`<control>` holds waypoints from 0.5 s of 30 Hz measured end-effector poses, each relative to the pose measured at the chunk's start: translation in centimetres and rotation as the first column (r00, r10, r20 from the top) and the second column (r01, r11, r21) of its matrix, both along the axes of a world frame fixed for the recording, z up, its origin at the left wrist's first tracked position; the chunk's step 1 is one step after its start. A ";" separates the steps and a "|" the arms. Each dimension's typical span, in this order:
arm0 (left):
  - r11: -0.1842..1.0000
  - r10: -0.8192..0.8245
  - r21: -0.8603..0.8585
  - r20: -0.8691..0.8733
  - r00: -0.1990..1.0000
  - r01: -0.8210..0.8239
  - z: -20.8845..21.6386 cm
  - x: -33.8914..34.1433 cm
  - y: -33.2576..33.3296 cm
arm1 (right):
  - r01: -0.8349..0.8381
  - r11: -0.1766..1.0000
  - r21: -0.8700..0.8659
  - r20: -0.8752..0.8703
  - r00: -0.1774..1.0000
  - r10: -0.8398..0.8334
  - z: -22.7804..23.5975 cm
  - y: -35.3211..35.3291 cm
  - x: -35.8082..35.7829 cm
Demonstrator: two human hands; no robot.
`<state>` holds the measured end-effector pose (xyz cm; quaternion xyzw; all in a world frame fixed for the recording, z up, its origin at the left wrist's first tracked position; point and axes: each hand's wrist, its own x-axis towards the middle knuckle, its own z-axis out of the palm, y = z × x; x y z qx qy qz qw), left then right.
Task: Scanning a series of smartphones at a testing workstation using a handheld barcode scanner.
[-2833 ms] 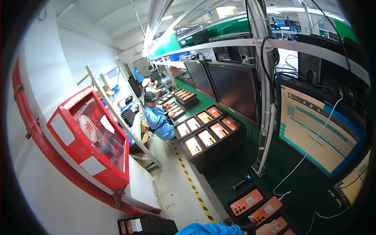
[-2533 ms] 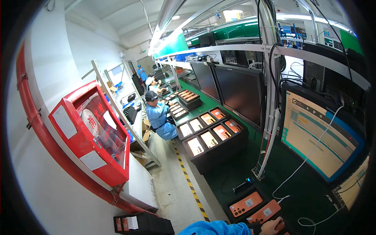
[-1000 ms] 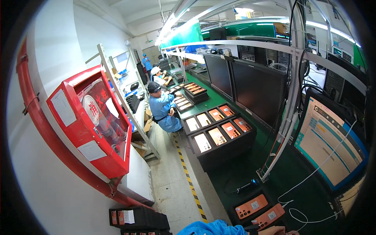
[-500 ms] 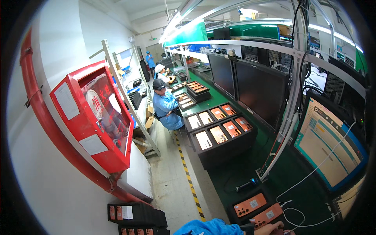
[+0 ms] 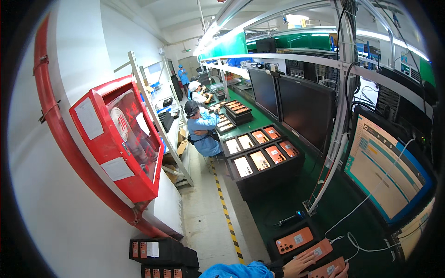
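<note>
Three orange phones with white labels lie near the lower right edge. My left hand [image 5: 299, 264] rests over the lower part of the middle phone [image 5: 321, 250], fingers stretched out and lying across it. A white cable [image 5: 337, 239] runs to that phone's right end. My right hand [image 5: 342, 270], partly cut off by the frame edge, grips the right end of the nearest phone [image 5: 327, 268]. Beyond them a third phone [image 5: 294, 240] sits in a black foam tray, untouched. My left arm wears a blue sleeve [image 5: 238, 269] with a dark cuff.
A black tray stack [image 5: 270, 178] of orange phones stands farther up the green bench. A monitor [image 5: 387, 169] is at right, a black handheld device [image 5: 291, 218] left of a white post. More black trays [image 5: 162, 252] stand low at left; co-workers [image 5: 201, 132] sit beyond.
My left hand has opened out over the middle phone. The nearest phone and my right hand have come into view. The camera view has shifted slightly.
</note>
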<state>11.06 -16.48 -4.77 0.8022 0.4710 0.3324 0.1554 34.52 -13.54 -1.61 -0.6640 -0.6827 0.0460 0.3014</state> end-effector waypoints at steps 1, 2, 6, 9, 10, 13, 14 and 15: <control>1.000 0.016 0.002 -0.012 1.000 -0.016 0.4 0.1 -0.2 | 0.017 1.000 0.002 0.014 1.000 -0.017 -0.4 -0.1 0.1; 1.000 0.015 0.000 -0.017 1.000 -0.015 0.5 0.2 -0.4 | 0.037 0.999 0.004 0.028 0.999 -0.037 -0.8 -0.3 0.2; 0.994 0.060 0.083 0.046 0.997 -0.064 0.4 0.2 -0.5 | 0.062 0.998 0.029 0.062 0.996 -0.064 -1.4 -0.6 0.4; 0.998 0.026 -0.062 0.008 1.000 -0.025 0.1 -0.1 0.1 | -0.044 0.998 0.043 0.007 0.999 0.043 -0.3 -0.9 0.1; 0.995 0.024 -0.096 0.090 0.996 -0.016 0.5 -0.5 0.3 | -0.044 0.999 -0.004 -0.034 0.998 0.044 -0.7 -0.7 -0.2; 0.993 0.014 -0.114 0.069 0.998 -0.006 2.5 -0.8 0.4 | 0.015 1.000 -0.003 -0.374 0.927 -0.015 0.7 -3.7 -0.3; 0.993 0.021 -0.113 0.008 1.000 -0.020 2.2 -1.1 0.3 | 0.037 0.999 0.002 -0.386 0.922 -0.033 1.8 -5.0 -0.9; 0.991 0.043 -0.128 0.021 0.999 -0.040 2.2 -1.1 0.4 | 0.043 0.999 0.031 -0.390 0.920 -0.027 2.0 -6.6 -0.9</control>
